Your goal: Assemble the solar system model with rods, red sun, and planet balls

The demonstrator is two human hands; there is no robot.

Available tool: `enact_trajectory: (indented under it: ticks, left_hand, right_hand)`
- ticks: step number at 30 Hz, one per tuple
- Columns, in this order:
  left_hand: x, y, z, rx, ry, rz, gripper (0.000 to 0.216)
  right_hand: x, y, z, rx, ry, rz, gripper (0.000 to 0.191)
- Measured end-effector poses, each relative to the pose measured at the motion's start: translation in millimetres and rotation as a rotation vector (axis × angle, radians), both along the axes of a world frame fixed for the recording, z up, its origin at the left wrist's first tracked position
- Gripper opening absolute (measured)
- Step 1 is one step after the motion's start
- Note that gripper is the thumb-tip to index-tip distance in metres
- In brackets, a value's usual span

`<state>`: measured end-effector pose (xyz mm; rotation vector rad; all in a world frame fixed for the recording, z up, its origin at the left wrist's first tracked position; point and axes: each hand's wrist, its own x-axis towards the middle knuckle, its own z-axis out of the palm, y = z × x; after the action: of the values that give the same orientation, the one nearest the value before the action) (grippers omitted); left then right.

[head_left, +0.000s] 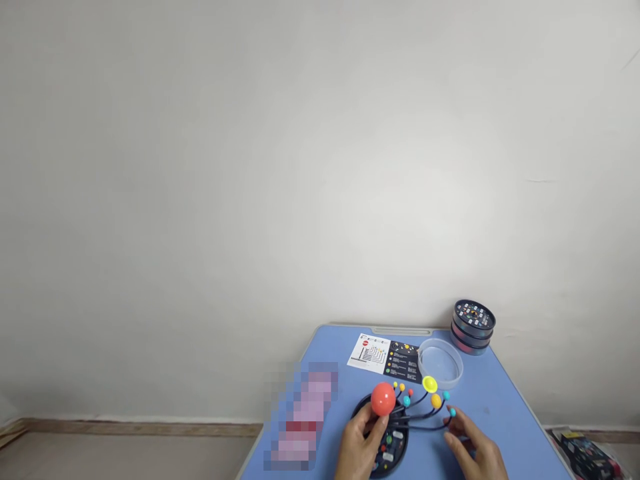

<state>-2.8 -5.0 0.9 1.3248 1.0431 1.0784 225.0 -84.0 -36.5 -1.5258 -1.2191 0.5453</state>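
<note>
A solar system model with a large red ball [383,399] rises over a round black base [395,460] printed with planets. Thin black arms [425,427] fan out to the right, tipped with several small balls and a yellow ringed planet [429,385]. My left hand [361,443] closes its thumb and fingers around the underside of the red ball, covering part of the base. At the end of the longest arm, my right hand [473,443] has its thumb and forefinger at a small cyan ball [453,413], pinching there.
Behind the model lie a printed instruction sheet [385,358] and a clear round lid [440,363]. Stacked round black cases [473,327] stand at the table's back right corner. A blurred pink item [305,420] lies left on the blue table [515,413]. A dark package [585,457] sits at lower right.
</note>
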Motion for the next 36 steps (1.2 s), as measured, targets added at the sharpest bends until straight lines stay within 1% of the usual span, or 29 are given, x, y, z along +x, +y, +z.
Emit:
enact_trajectory:
  ticks: [4,8,12,13,17,20,23,30,32,36]
  left_hand:
    - [1,1,-1.1,0.007,-0.017,0.003,0.062]
    - [2,0,0.3,0.015,-0.023,0.016,0.061]
    - [2,0,0.1,0.024,-0.031,0.047,0.055]
    - [3,-1,-0.5,0.027,-0.029,0.054,0.054]
    - [3,-1,-3.2,0.028,-0.021,0.063,0.055]
    - [2,-1,-3.1,0.019,-0.018,0.043,0.054]
    - [2,-1,-2.2,0.017,-0.016,0.046,0.053]
    - [4,0,-4.6,0.043,0.012,0.047,0.051]
    - [3,1,-4.9,0.063,0.004,0.047,0.05]
    - [-3,1,-7.4,0.092,-0.049,0.038,0.053]
  right_hand:
    - [-2,-5,-7.1,0.011,0.026,-0.027,0.046]
    - [1,-1,-1.1,-0.034,-0.017,-0.015,0.051]
    - [-8,10,3.4,-0.014,0.059,0.01,0.057]
    - [-12,13,1.9,-0.009,0.091,0.007,0.058]
    - [-23,16,-10.7,0.064,0.194,-0.081,0.065]
    - [-19,12,-15.6,0.041,0.214,-0.016,0.065]
    - [-9,7,-13.5,-0.011,0.197,0.045,0.059]
    - [5,-2,-8.0,-0.07,-0.011,0.046,0.051]
    - [3,-5,-7.4,-0.045,-0.056,-0.01,0.052]
    - [-12,-12,-4.8,0.147,-0.116,-0.21,0.064]
